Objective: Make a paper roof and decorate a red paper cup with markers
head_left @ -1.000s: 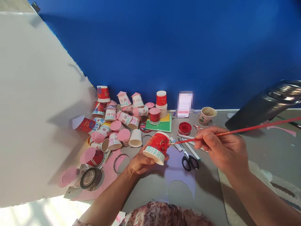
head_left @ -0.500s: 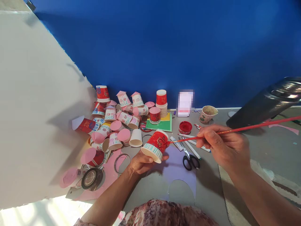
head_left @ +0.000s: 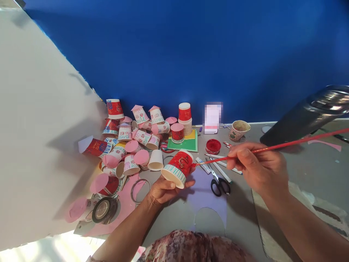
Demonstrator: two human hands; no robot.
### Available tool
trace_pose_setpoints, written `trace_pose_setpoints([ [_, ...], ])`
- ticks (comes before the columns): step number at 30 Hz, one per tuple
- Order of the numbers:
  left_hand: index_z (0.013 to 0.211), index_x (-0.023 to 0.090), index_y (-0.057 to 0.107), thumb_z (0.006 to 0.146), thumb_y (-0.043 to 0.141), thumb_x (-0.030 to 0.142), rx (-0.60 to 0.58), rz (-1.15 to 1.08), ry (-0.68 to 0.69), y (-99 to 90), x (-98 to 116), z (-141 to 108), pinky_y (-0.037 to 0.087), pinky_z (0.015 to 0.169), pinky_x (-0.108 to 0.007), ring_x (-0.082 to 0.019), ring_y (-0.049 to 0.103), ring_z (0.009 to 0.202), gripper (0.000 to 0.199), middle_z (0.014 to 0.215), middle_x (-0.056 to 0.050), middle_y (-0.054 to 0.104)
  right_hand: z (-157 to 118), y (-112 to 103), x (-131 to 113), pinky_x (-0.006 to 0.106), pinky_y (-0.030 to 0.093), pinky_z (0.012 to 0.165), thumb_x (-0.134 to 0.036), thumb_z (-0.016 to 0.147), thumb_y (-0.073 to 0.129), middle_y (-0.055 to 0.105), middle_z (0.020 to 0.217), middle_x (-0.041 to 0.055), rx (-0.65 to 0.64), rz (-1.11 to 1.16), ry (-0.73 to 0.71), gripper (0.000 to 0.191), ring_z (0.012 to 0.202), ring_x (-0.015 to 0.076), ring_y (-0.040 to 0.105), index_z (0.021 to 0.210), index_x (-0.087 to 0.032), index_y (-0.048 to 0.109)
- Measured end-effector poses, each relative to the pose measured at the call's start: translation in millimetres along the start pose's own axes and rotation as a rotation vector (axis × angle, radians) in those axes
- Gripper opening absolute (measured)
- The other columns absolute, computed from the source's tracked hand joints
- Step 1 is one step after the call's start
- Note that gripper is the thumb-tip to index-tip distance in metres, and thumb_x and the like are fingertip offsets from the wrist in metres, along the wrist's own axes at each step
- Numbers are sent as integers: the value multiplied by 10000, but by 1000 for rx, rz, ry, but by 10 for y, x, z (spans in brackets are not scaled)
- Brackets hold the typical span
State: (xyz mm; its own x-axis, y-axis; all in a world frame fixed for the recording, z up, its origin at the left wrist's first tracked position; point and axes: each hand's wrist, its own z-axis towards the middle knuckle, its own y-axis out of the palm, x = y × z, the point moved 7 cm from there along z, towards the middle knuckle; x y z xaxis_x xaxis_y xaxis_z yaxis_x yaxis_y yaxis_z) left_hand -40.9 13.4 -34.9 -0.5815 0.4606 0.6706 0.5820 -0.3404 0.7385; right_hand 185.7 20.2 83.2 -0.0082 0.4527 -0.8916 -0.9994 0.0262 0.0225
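A paper cup (head_left: 178,168), painted red with green strokes near its rim, lies tilted in my left hand (head_left: 163,190), its open mouth facing down and toward me. My right hand (head_left: 259,167) pinches a long red paintbrush (head_left: 294,142). The brush's red tip touches the cup's right side. Behind the hands stands a small round pot of red paint (head_left: 213,146). Black-handled scissors (head_left: 220,186) and several pens lie between the two hands on the table.
Many decorated cups (head_left: 141,136) with pink paper tops are heaped at the left, near tape rolls (head_left: 102,210). A dark flask (head_left: 302,116) leans at the right, beside a used paper cup (head_left: 239,130). Purple paper (head_left: 203,196) lies below the hands.
The view has shifted slightly, so the table objects appear a little further left. Both hands keep their hold, and the brush tip remains against the cup.
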Motion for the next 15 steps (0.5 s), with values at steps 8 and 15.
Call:
trace_pose_setpoints([
  [8,1494,249,488,662,858,216,6,-42,-4,-10,-28,8,449,1102,-536,-386,435,1473,912,1488,-162,594,18,41,59,236,433,475,-416,989,645,707,623,7,-4,7,35,274,523,116,541,811,-228,737],
  [15,1396,229,606,683,850,225,-14,-86,-28,-37,-54,-6,439,1108,-526,-367,448,1469,754,1365,-144,693,63,24,170,249,425,462,-468,956,674,690,594,11,37,5,77,314,505,120,527,781,-214,735],
])
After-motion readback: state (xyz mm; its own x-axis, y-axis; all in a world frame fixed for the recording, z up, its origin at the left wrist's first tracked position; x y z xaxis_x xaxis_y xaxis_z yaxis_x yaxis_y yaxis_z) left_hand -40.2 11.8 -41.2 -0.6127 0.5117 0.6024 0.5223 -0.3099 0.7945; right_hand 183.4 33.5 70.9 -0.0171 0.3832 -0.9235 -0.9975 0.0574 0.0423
